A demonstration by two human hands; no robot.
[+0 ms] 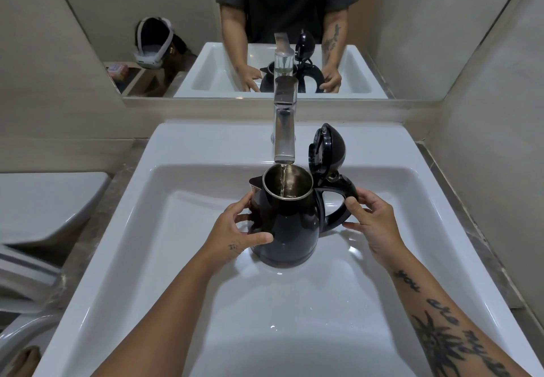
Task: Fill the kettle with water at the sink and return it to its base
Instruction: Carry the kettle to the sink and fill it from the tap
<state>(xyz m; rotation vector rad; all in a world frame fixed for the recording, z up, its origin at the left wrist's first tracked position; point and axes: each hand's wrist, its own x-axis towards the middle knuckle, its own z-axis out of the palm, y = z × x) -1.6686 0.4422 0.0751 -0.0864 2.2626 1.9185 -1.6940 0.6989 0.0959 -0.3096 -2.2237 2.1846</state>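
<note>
Black kettle [287, 223] stands in the white sink [182, 259], lid [325, 150] raised at one o'clock, under the running tap [284, 138]. Left hand [235, 231] grips its body; right hand [372, 223] fingers pinch the handle, perhaps loosely.

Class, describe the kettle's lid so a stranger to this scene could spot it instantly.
Start at the white sink and find the black kettle under the chrome tap. The lid stands flipped open above the handle, right of the tap: the only round black dome upright there.

Tattooed script on right forearm [435, 314], not clearly legible.
</note>
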